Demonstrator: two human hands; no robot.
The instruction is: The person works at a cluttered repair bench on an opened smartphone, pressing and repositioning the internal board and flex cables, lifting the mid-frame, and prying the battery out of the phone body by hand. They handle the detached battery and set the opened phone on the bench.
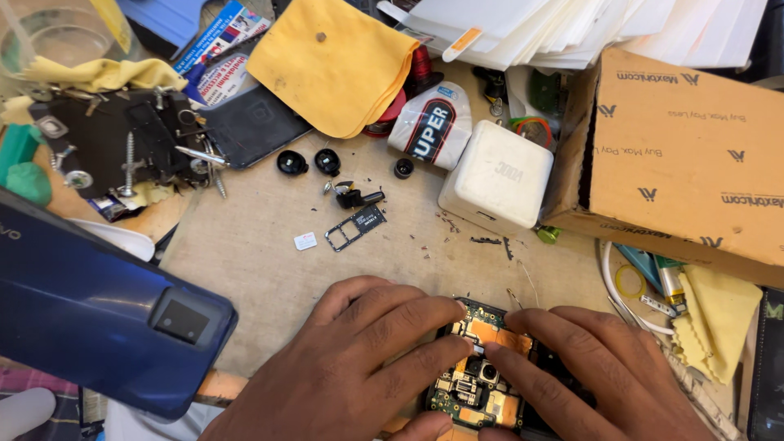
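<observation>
An opened phone (pixel 478 371) with its green circuit board and camera modules exposed lies at the near edge of the brown mat (pixel 261 269). My left hand (pixel 351 367) rests on its left side, fingertips pressing on the board's upper part. My right hand (pixel 588 376) covers its right side, index fingertip touching the board near the copper-coloured patch. The phone's lower half is hidden by both hands.
A blue phone back cover (pixel 90 318) lies at left. On the mat sit a SIM tray (pixel 355 227), a small white card (pixel 305 240), two black round caps (pixel 292 162) and a white charger block (pixel 498 175). A cardboard box (pixel 694 155) stands right, a yellow cloth (pixel 335 61) behind.
</observation>
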